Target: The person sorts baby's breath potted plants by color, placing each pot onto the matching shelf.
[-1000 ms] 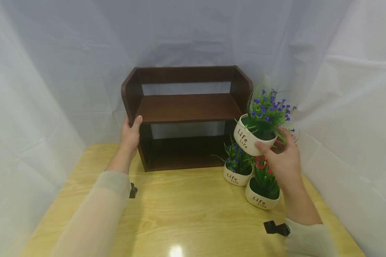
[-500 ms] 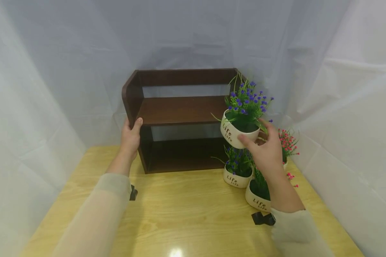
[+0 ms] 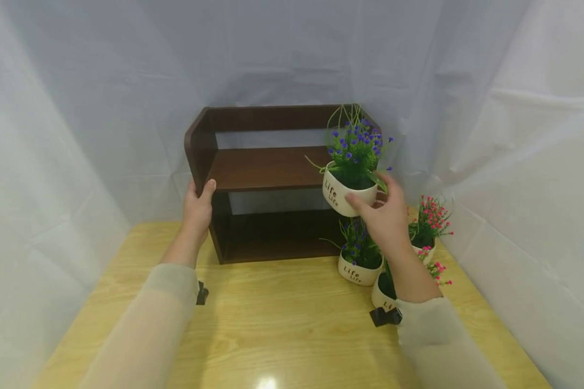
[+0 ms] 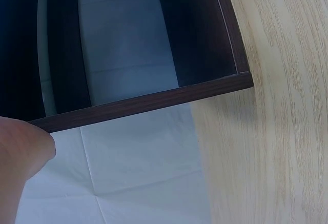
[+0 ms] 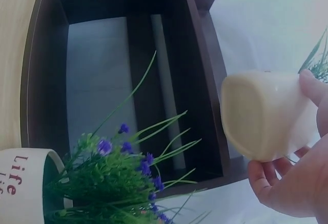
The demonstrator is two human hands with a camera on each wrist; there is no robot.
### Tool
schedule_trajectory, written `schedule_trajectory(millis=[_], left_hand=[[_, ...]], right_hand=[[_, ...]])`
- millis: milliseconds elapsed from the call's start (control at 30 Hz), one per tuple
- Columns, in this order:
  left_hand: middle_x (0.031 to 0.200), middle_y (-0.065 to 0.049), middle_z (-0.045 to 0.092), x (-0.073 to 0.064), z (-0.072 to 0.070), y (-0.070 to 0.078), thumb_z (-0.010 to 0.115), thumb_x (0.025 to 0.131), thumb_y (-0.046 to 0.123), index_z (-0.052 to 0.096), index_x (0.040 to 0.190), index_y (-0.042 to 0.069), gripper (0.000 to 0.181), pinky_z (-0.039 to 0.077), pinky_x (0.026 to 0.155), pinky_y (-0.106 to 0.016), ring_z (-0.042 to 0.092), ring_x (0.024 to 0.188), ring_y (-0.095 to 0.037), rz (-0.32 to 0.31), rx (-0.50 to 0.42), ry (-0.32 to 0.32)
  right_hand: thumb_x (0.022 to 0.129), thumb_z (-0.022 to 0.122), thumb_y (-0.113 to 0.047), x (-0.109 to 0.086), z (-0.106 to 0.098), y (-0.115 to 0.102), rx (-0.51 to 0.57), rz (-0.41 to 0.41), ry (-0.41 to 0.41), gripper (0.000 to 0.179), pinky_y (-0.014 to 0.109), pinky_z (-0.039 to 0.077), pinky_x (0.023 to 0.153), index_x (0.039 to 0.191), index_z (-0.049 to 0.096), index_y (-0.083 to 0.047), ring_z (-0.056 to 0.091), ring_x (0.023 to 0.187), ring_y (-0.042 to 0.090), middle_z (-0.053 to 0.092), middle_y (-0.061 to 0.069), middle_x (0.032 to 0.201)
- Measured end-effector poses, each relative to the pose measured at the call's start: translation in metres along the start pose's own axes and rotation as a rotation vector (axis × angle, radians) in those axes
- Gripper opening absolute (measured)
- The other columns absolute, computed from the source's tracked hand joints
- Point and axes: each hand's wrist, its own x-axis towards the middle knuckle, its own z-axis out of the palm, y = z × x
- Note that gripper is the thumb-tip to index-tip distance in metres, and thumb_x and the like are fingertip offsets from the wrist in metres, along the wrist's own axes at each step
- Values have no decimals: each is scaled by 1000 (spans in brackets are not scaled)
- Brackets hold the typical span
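My right hand grips a cream flowerpot lettered "Life", planted with purple flowers, and holds it up in front of the right end of a dark brown two-tier shelf. In the right wrist view the underside of this flowerpot shows, fingers and thumb on opposite sides. My left hand grips the shelf's left side panel, thumb on its front edge; in the left wrist view the thumb lies at that edge. Below the raised pot, a second purple-flowered pot stands on the table by the shelf's front right corner.
Two pots with red flowers stand on the right of the wooden table: a rear one and a front one, the latter partly hidden by my right forearm. White sheeting hangs behind and at both sides.
My right hand has carried the purple-flowered pot leftward and slightly up, from over the other pots to the shelf's right end. My left hand has stayed on the side panel.
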Motion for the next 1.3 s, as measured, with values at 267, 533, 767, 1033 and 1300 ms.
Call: schedule_trajectory(millis=[267, 533, 767, 1033, 1300], left_hand=[[182, -3, 25, -2, 1, 0, 52, 114, 39, 24, 173, 20, 68, 11, 141, -40, 18, 169, -20, 4, -7, 16], [182, -3, 23, -2, 1, -2, 52, 114, 37, 24, 173, 21, 67, 10, 141, -42, 16, 170, -21, 0, -13, 9], [182, -3, 24, -1, 0, -1, 53, 113, 43, 25, 173, 23, 70, 11, 141, -42, 17, 170, -21, 22, -6, 22], [182, -3, 25, -1, 1, 1, 53, 113, 44, 25, 173, 24, 69, 11, 141, -42, 18, 169, -21, 27, 5, 14], [181, -4, 26, -2, 2, 0, 52, 113, 43, 26, 172, 21, 68, 12, 141, -42, 19, 169, -21, 4, 8, 26]], right_hand=[[93, 86, -44, 8, 10, -5, -12, -28, 27, 91, 45, 60, 100, 167, 38, -21, 60, 130, 35, 45, 19, 158], [93, 85, -47, 17, 20, -8, -24, -7, 46, 93, 49, 59, 108, 167, 38, -19, 55, 141, 34, 41, 18, 163], [91, 86, -52, 31, 30, -15, -39, -8, 74, 94, 47, 59, 112, 165, 40, -17, 54, 146, 31, 42, 17, 163], [90, 86, -54, 45, 39, -14, -117, -15, 119, 93, 47, 58, 113, 162, 44, -13, 54, 145, 34, 45, 18, 159], [91, 86, -53, 59, 43, -14, -134, -25, 103, 92, 49, 57, 115, 160, 45, -9, 58, 144, 33, 54, 15, 158]])
